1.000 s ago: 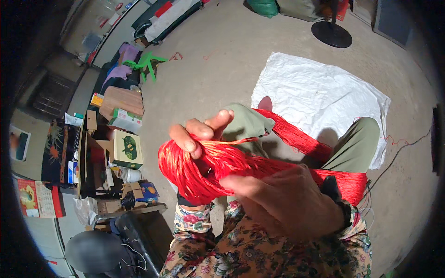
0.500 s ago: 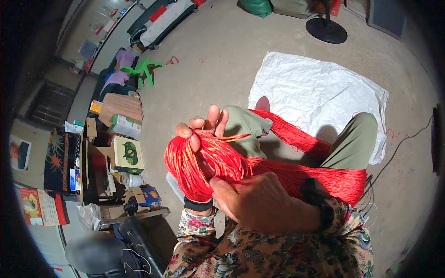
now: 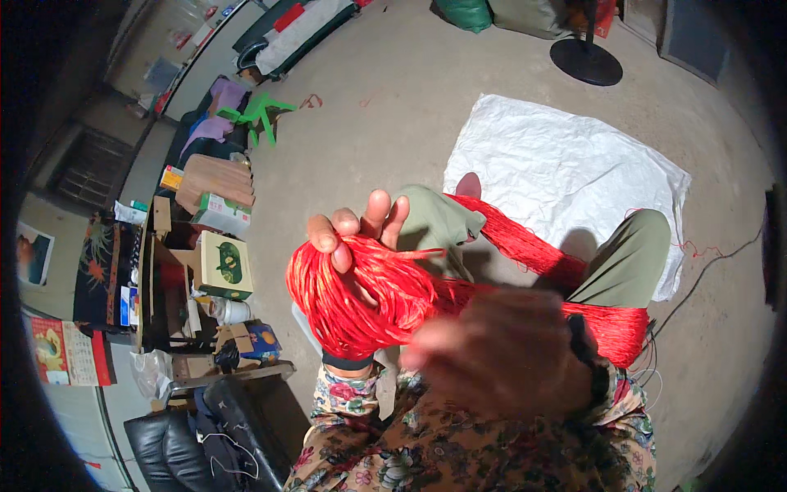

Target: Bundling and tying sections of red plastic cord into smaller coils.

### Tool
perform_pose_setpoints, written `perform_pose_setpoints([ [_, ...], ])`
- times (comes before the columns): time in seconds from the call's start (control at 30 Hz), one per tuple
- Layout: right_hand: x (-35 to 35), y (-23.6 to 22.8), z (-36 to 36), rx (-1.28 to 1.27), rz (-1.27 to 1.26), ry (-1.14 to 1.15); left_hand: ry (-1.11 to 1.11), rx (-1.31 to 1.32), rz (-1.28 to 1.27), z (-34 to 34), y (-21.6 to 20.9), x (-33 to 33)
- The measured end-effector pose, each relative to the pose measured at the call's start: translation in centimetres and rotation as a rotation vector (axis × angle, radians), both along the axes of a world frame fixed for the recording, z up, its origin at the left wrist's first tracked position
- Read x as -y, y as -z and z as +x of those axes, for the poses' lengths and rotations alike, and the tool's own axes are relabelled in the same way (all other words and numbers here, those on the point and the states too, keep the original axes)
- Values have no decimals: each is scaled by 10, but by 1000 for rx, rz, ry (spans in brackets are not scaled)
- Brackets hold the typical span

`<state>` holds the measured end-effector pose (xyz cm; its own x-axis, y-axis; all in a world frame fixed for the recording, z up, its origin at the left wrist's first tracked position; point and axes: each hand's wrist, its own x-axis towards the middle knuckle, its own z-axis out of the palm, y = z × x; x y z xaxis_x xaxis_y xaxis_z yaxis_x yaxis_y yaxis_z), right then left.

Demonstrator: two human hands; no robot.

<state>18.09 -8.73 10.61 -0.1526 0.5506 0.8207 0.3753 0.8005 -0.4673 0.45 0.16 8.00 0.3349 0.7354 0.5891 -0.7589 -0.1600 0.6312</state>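
Bare concrete floor (image 3: 393, 107) fills the room, with a crumpled white sheet (image 3: 566, 172) spread ahead of the seated person and a cluttered shelf of boxes (image 3: 197, 262) off to the left. Across the lap lies a thick red yarn skein (image 3: 385, 295); its long axis runs roughly left to right, from a loop wound round the left hand toward the right knee, where the strands bunch near the trouser leg (image 3: 631, 254). The left hand (image 3: 357, 238) is raised, fingers spread upward and wrapped by the red loop, so it is holding the skein. The right hand (image 3: 500, 353) sits nearer the camera, just below and to the right of that loop, blurred by motion; I cannot tell whether it is closed on any strands. A black fan base (image 3: 586, 61) stands at the far edge.
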Motion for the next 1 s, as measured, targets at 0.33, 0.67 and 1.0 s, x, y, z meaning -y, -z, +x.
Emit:
perform_pose_setpoints([
  [0.33, -21, -7, 14, -468, -580, -17, -73, -17, -104, 5, -6, 12],
  [0.67, -59, 35, 18, -400, -383, -164, 24, 14, -91, 3, -4, 9],
  [1.0, -47, 17, 31, -719, -759, -541, -59, -8, -142, -2, 1, 10],
])
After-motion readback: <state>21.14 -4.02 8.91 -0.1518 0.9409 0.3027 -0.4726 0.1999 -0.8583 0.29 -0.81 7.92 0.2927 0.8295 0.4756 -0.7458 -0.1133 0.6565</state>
